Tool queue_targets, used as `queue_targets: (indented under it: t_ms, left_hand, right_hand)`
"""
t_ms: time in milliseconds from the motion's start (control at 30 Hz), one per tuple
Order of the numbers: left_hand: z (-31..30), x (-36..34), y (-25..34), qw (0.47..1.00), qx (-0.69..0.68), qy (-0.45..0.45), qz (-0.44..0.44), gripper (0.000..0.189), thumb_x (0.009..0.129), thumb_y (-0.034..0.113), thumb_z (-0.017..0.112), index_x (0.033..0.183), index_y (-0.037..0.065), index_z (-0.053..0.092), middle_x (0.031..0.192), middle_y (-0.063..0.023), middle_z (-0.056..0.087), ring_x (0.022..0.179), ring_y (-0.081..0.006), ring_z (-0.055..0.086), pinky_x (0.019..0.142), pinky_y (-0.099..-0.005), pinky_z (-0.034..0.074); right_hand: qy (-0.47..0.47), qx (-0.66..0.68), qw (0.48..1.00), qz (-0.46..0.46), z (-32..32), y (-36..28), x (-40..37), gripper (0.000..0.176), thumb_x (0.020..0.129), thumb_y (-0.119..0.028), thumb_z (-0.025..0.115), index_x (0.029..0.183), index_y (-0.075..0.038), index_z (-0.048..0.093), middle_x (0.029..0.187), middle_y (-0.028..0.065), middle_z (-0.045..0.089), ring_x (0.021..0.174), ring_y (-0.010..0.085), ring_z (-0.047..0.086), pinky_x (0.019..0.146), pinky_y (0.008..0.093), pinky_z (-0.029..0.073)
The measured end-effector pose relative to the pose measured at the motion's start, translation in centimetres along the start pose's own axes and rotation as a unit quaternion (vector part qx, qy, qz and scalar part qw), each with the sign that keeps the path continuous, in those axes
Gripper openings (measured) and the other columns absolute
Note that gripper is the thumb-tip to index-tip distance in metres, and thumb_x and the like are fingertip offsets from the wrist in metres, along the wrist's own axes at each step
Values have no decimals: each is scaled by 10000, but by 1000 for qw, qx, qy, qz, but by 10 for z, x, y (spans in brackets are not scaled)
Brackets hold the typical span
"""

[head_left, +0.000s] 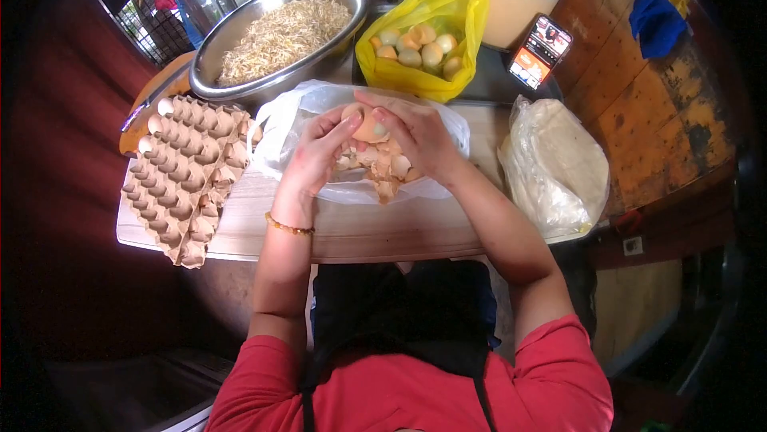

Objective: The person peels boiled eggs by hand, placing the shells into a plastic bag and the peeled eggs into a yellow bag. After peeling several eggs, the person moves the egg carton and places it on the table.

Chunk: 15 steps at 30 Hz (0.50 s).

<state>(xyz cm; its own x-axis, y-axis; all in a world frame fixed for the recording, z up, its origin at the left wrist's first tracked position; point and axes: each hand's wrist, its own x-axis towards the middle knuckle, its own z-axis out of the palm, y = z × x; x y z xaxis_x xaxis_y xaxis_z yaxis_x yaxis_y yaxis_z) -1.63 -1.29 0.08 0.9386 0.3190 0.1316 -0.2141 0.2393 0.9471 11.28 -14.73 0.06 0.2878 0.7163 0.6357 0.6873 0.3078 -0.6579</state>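
Between my two hands is an egg (368, 126) with a brownish shell and a paler patch on its right side. My left hand (326, 140) grips it from the left, thumb on top. From the right, my right hand (419, 135) holds the same egg with its thumb pressed on the shell. Both hands are over a white plastic bag (280, 124) lying open on the table. Broken eggshell pieces (387, 168) lie in the bag below my hands. The undersides of the fingers are partly hidden.
A yellow bag (471, 17) of peeled-looking eggs stands behind. An egg carton (180, 168) with a few eggs is at left, a metal basin (351, 13) of sprouts behind it. At right are a clear plastic bag (551, 160), a phone (541, 50) and a lidded bucket (511, 1).
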Motion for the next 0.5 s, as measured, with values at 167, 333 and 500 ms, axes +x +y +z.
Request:
queue_targets:
  t_ms: [167,333,500]
  left_hand:
    - [-11,-1,-5,999,-50,-10,-4,342,957,193,550,1208,-40,545,1072,-87,643,941,-127,615,777,-254,490]
    - [0,1,4,993,-114,-23,20,354,952,152,543,1243,-41,484,1129,-114,618,1005,-177,623,810,-280,514]
    - [13,1,-3,997,-30,57,42,311,904,68,601,1189,-17,513,1079,-112,634,920,-165,652,703,-247,528]
  right_hand:
    - [41,31,996,67,1,-7,-1,296,973,-169,455,1147,10,613,1076,159,661,1011,258,632,903,320,458]
    - [118,-88,988,-53,5,-2,3,278,955,-192,500,1100,22,604,995,183,617,937,330,587,852,380,447]
    - [90,-30,995,42,11,-10,-1,249,946,-199,509,1045,21,572,954,178,582,912,333,559,816,406,430]
